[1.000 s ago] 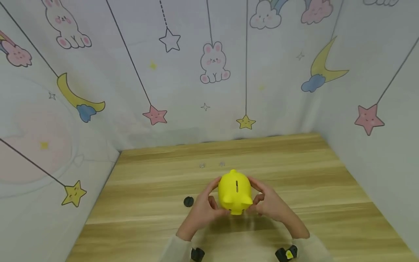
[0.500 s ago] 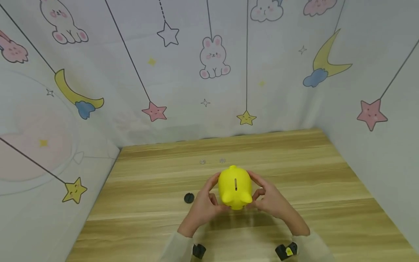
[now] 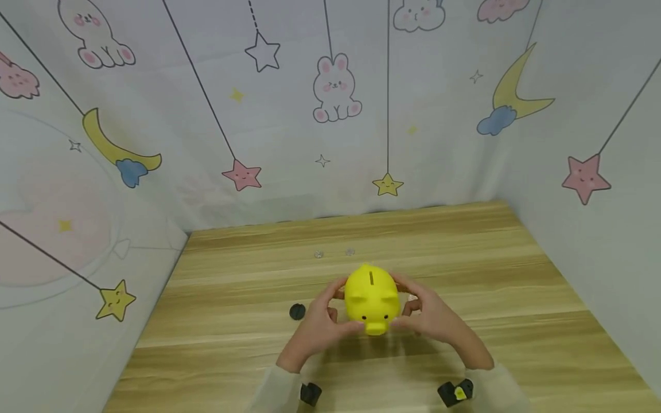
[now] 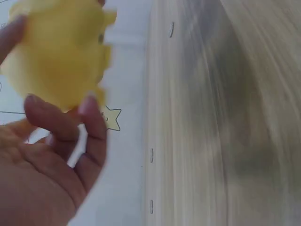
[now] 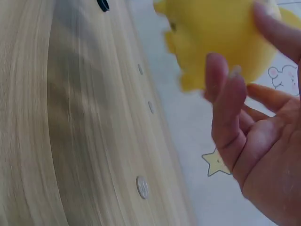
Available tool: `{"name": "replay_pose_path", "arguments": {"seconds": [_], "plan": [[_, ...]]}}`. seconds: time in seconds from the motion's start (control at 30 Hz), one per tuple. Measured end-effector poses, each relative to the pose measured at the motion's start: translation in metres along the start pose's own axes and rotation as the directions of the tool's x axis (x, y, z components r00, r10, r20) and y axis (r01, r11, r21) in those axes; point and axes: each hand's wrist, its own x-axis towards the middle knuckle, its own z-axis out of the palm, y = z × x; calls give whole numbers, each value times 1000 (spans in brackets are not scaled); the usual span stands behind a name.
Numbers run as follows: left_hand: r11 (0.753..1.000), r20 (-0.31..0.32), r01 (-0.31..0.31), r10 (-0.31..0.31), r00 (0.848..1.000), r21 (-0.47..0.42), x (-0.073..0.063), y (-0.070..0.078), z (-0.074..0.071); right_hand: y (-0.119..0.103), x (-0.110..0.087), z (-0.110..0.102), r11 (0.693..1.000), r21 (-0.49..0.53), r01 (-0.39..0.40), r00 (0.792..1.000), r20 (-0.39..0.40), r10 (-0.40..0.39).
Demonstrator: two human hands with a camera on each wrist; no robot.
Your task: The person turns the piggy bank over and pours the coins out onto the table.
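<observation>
A yellow piggy bank (image 3: 373, 298) is held up off the wooden table between both hands. Its snout and eyes face me in the head view, and the coin slot shows on top toward the back. My left hand (image 3: 322, 321) grips its left side, the thumb low by the snout. On the opposite side my right hand (image 3: 431, 314) grips it in the same way. Both wrist views show the bank (image 4: 61, 52) blurred, with fingers against it. Left of the left hand lies a round black plug (image 3: 297, 311). A coin (image 5: 142, 187) lies on the table beyond the right hand.
Two more coins (image 3: 318, 254) lie side by side toward the back of the wooden table (image 3: 232, 287). A white cloth wall (image 3: 289, 143) with printed rabbits, stars and moons encloses the table at the back and sides.
The piggy bank has tipped: its face has turned up into view and its slot has moved back. Both hands keep their grip. The head view has shifted slightly.
</observation>
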Motion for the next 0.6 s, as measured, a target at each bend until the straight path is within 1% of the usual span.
{"name": "replay_pose_path", "arguments": {"seconds": [0.07,0.13,0.17,0.23,0.3,0.37,0.43,0.5,0.6], "plan": [[996,18,79,-80,997,45,1,2,0,0,1,-1,995,-3,-102,995,15,102],[984,15,146,-148,989,99,2,5,2,-2,3,2,984,-21,-175,985,11,175],[977,9,176,-178,984,123,2,7,4,-3,5,4,979,-32,-201,980,3,201],[963,-3,229,-231,973,143,3,9,7,-5,7,8,971,-41,-235,972,-8,235],[954,-13,256,-257,966,154,4,11,8,-6,8,10,967,-35,-253,967,-12,253],[953,-15,261,-261,965,157,4,12,8,-6,9,11,964,-30,-263,965,-13,263],[953,-12,251,-253,967,169,4,12,7,-5,9,10,964,-27,-265,964,-3,265],[959,0,226,-229,973,172,4,11,7,-4,8,9,968,-22,-250,968,12,250],[973,29,171,-177,984,152,4,9,4,-2,5,4,974,10,-225,974,27,224]]}}
